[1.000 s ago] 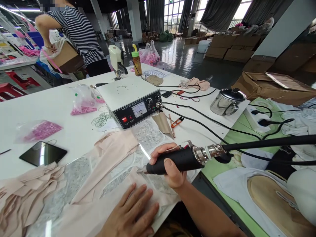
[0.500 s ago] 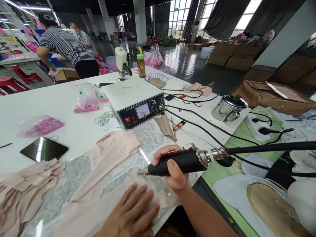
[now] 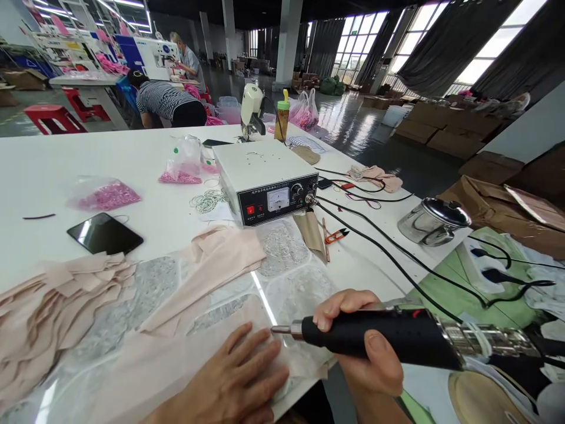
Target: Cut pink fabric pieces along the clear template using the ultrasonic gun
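Observation:
In my right hand [image 3: 366, 341] is a black ultrasonic handpiece [image 3: 379, 333], gripped around its body. Its thin metal tip points left and hangs just beyond my left fingertips; whether it touches the cloth I cannot tell. My left hand [image 3: 238, 377] lies flat, fingers slightly spread, on a pale pink fabric piece [image 3: 145, 371]. Under the fabric is a clear patterned plastic sheet [image 3: 282, 247]. Another folded pink strip [image 3: 207, 277] lies farther up, and a pile of pink pieces [image 3: 66, 306] is on the left. Behind stands the control box [image 3: 273, 200] with a dial, cabled at its front.
A tablet [image 3: 105, 232], bags of pink bits [image 3: 108, 194], orange thread snips [image 3: 336, 235] and a steel mug [image 3: 435, 221] sit on the white table. Black cables cross its right side. A person in stripes [image 3: 170, 103] bends beyond the far edge.
My right hand has drawn the handpiece back to the right, its tip moving away from the fabric beside my left hand. The left hand stays on the fabric. The striped-shirt person bends lower.

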Tool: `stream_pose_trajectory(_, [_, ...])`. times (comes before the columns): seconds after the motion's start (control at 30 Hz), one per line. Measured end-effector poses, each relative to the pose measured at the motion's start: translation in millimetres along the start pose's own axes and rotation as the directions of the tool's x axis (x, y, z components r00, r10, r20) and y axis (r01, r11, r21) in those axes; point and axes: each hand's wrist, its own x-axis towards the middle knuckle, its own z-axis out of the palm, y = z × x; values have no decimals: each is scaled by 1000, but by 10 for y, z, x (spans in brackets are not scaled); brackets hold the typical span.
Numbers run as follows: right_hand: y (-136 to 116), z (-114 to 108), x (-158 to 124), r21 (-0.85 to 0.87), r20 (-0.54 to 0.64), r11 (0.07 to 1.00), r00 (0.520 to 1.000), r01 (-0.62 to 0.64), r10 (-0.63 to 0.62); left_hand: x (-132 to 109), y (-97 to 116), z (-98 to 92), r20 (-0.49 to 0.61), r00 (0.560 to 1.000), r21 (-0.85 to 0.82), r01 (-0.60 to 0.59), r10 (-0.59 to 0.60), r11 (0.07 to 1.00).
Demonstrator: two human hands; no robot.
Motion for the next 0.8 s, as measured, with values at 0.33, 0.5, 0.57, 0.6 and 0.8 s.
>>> stream_pose_trajectory(0.33, [16,-18,-28,-39,62,999,998,11,-8,78,-1,-179,40,999,30,-34,33,999])
stream_pose_trajectory(0.5, [39,-2,-28,-82,94,996,995,22,-15,130,-38,-263,86,994,42,-64,60,997])
stream_pose_trajectory(0.57, [30,-23,-23,-67,70,997,997,22,-17,132,-85,-277,101,992,34,-82,78,996])
stream_pose_trajectory(0.6, [9,-44,-24,-48,49,999,999,24,-21,128,-118,-281,109,990,32,-98,94,995])
stream_pose_trajectory(0.8, [-280,-249,-133,9,-46,1000,999,20,-19,73,-364,-297,162,977,21,-145,140,989])
